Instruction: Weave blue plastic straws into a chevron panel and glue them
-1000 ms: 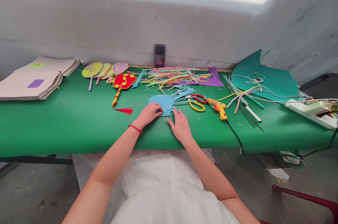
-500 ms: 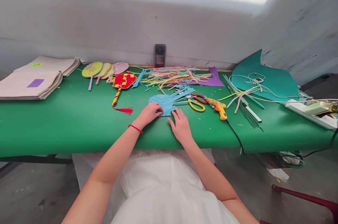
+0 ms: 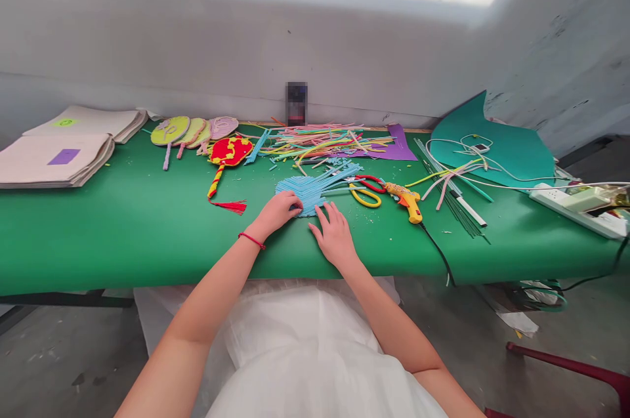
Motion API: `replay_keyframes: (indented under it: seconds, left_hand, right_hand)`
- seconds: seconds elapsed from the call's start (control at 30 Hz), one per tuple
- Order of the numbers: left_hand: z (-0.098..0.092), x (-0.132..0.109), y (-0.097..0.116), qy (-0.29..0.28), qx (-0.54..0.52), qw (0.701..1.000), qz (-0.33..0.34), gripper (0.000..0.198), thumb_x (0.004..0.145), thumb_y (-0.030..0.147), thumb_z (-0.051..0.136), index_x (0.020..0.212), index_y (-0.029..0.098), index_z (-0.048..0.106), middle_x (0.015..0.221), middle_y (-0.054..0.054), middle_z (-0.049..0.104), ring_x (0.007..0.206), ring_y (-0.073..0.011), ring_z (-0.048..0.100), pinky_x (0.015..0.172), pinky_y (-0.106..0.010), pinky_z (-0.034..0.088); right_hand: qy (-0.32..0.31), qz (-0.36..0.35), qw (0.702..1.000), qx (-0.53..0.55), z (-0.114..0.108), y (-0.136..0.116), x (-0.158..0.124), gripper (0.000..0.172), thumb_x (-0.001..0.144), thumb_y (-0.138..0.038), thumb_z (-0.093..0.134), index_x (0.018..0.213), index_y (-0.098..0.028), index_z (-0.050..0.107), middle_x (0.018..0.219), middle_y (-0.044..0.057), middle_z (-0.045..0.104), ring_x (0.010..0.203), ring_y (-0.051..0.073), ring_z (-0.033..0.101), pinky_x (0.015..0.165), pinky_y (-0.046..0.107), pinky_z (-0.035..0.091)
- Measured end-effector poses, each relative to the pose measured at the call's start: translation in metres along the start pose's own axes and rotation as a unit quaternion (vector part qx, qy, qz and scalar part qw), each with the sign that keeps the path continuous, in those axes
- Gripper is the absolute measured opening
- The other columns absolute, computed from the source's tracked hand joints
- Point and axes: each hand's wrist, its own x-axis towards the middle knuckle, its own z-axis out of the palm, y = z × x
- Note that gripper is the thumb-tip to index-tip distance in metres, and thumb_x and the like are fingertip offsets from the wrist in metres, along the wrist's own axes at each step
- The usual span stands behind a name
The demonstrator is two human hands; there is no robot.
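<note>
A light blue woven piece made of thin strips (image 3: 308,189) lies on the green table (image 3: 123,221), its loose strip ends fanning to the upper right. My left hand (image 3: 276,211), with a red cord at the wrist, has its fingers curled and pressed on the piece's near left edge. My right hand (image 3: 335,234) lies flat on the table, fingers spread, fingertips at the piece's near right edge. It holds nothing.
Yellow-handled scissors (image 3: 365,194) and a yellow glue gun (image 3: 407,201) lie right of the piece. Behind are several coloured strips (image 3: 319,141), round fans (image 3: 189,130), a red fan with tassel (image 3: 227,154). Paper stacks (image 3: 59,155) at left, power strip (image 3: 581,208) and teal sheet (image 3: 492,142) at right.
Both hands stay at the blue piece; the view has shifted very slightly. Nothing else has moved.
</note>
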Motion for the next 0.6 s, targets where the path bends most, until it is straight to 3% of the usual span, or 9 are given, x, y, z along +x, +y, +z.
replay_keyframes:
  seconds: [0.4,0.6]
  left_hand:
    - [0.0008,0.0001,-0.0013,0.002,-0.003,1.0,-0.003,0.014,0.084,0.019,0.052,0.084,0.019,0.065,0.088,-0.005,0.062,0.088,-0.0196,0.056,0.078,-0.031,0.045]
    - [0.0012,0.0009,-0.0018,0.002,-0.005,1.0,-0.002,0.013,0.084,0.018,0.052,0.084,0.019,0.065,0.087,-0.005,0.061,0.087,-0.0194,0.056,0.079,-0.031,0.045]
  right_hand:
    - [-0.001,0.007,1.0,-0.01,0.0014,-0.0009,0.0004,0.05,0.095,-0.043,0.036,0.133,-0.012,0.049,0.139,0.017,0.044,0.136,0.029,0.029,0.107,0.045,0.029]
    - [-0.007,0.005,1.0,-0.009,0.0015,0.0001,0.0012,0.051,0.095,-0.043,0.035,0.133,-0.013,0.048,0.136,0.017,0.048,0.131,0.029,0.037,0.107,0.046,0.03]
